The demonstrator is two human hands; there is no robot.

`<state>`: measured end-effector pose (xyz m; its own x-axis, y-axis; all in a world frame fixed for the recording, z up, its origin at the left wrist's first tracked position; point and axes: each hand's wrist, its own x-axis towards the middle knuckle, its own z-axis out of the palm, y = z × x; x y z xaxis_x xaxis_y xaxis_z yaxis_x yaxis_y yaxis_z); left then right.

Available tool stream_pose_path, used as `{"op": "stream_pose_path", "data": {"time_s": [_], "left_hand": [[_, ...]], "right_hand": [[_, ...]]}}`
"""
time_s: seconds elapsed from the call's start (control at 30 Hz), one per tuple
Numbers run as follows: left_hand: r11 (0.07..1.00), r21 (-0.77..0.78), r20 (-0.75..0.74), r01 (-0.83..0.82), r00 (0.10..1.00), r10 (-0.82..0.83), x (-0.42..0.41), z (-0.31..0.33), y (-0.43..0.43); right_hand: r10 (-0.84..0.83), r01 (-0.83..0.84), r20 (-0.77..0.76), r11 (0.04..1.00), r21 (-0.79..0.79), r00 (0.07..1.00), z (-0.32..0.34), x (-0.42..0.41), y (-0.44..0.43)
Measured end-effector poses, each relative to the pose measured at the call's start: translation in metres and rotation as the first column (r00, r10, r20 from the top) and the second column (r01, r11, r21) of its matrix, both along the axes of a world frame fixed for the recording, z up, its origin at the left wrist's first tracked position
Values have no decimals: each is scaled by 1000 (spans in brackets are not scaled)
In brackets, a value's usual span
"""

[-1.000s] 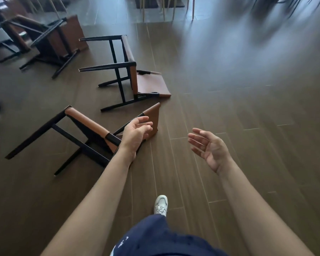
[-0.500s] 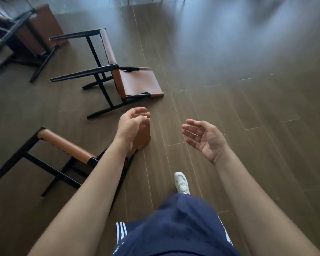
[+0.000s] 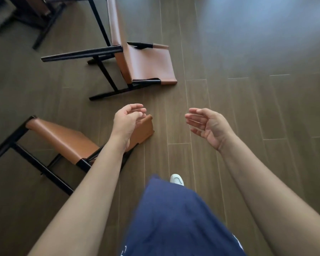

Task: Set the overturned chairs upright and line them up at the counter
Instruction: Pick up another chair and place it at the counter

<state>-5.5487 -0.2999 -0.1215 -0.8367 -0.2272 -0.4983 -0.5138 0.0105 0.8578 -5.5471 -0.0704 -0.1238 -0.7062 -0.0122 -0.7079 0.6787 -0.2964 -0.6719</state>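
1. Dark wood-look floor planks [image 3: 248, 108] fill the view; the far part at 1 o'clock is washed out by glare.
2. Three overturned chairs with black frames and tan upholstery are seen. The nearest chair [image 3: 67, 139] lies at 8 o'clock, its legs cut off by the left edge and part of its frame hidden behind the left forearm.
3. A second chair [image 3: 146, 63] is tipped over at 11 o'clock, beyond the hands; its upper end is cut off by the top edge.
4. A third chair [image 3: 26, 13] is only partly seen in the corner at 10 o'clock, dark and hard to make out.
5. The left hand [image 3: 127, 122] is held over the tan corner of the nearest chair, fingers loosely curled with nothing clasped between them; whether that corner is touched cannot be told.
6. The right hand [image 3: 209, 126] is held at 3 o'clock from the left hand, well apart from every chair, palm turned inward, fingers relaxed and slightly spread, nothing held.
7. Blurred navy shorts [image 3: 174, 218] and the tip of a white shoe [image 3: 176, 179] are seen at 6 o'clock.
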Motion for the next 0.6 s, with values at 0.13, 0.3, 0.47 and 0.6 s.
{"op": "stream_pose_path", "data": {"time_s": [0.13, 0.3, 0.47, 0.6], "left_hand": [[999, -23, 30, -42, 999, 43, -31, -23, -9], [997, -82, 81, 14, 997, -7, -84, -62, -16], [989, -123, 115, 82, 991, -68, -134, -105, -15], [986, -110, 135, 121, 985, -106, -159, -145, -12]], "right_hand": [[21, -21, 42, 1000, -14, 999, -25, -41, -15], [43, -44, 81, 999, 10, 996, -62, -100, -44], [65, -70, 104, 997, 46, 992, -104, -151, -64], [91, -99, 147, 994, 45, 985, -144, -179, -77]]}}
